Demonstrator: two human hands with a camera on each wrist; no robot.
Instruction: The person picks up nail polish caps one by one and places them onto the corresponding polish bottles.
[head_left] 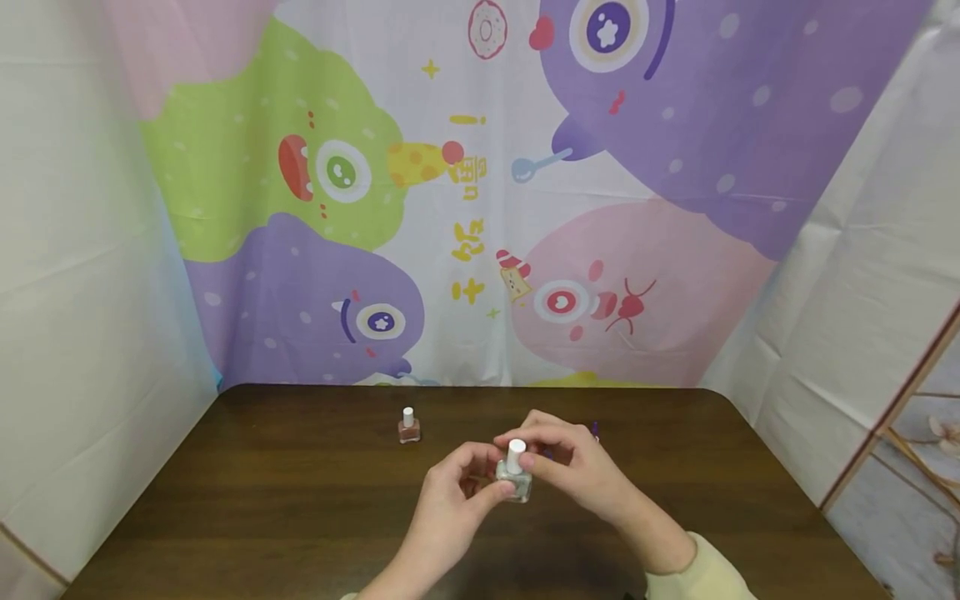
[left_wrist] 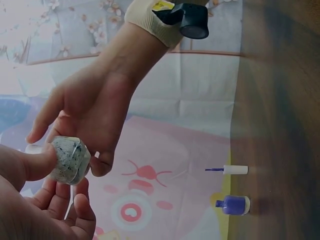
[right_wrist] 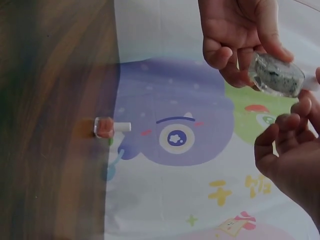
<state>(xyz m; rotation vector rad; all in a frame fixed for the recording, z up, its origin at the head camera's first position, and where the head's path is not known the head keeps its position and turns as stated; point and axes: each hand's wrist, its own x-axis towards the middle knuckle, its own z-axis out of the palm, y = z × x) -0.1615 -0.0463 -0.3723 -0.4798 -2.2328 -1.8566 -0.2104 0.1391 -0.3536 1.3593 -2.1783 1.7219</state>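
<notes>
My left hand (head_left: 452, 497) grips a small clear nail polish bottle (left_wrist: 70, 160) between thumb and fingers, holding it up over the table. Pale polish with dark specks shows through its glass. On top sits a white cap (head_left: 516, 455), upright in the head view, with the thumb and fingers of my right hand (head_left: 588, 468) pinching it. Beyond the right hand, a purple nail polish bottle (left_wrist: 235, 205) stands uncapped. Beside it, its white cap (left_wrist: 236, 170) is set on end with the purple brush pointing up; in the head view the right hand mostly hides both.
A capped reddish-brown nail polish bottle (head_left: 408, 429) stands at the back of the dark wooden table (head_left: 247, 492), left of the hands. A cartoon-printed curtain (head_left: 480, 350) hangs along the far edge, with white cloth (head_left: 847, 275) on the sides.
</notes>
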